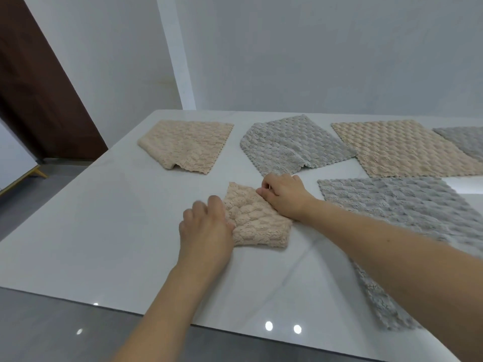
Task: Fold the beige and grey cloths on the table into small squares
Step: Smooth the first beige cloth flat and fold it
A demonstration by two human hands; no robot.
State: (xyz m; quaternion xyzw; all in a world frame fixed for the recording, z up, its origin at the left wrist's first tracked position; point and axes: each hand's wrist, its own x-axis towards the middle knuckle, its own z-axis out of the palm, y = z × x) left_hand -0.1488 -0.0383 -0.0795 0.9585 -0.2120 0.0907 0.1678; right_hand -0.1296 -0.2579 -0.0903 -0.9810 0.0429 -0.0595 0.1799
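- A beige cloth [257,218], already folded small, is seen on the tabletop [104,231], near its front edge and just in front of a flat grey cloth [290,143].
- The left edge of the beige cloth is held by the left hand [206,226], fingers curled over it; the view is slightly blurred there.
- Its far right corner is pinched by the right hand [285,195], fingertips drawn together on the fabric.
- The step in hand is judged to be squaring up the last fold.
- For a neat square, the edges should be lined up before the fold is pressed flat, and the thick pile should be smoothed outward from the crease so no bulge is left.
- Right of the beige cloth, a large grey cloth [392,212] lies unfolded, partly under the right forearm; it should not be dragged along.
- Behind it, more cloths lie unfolded.
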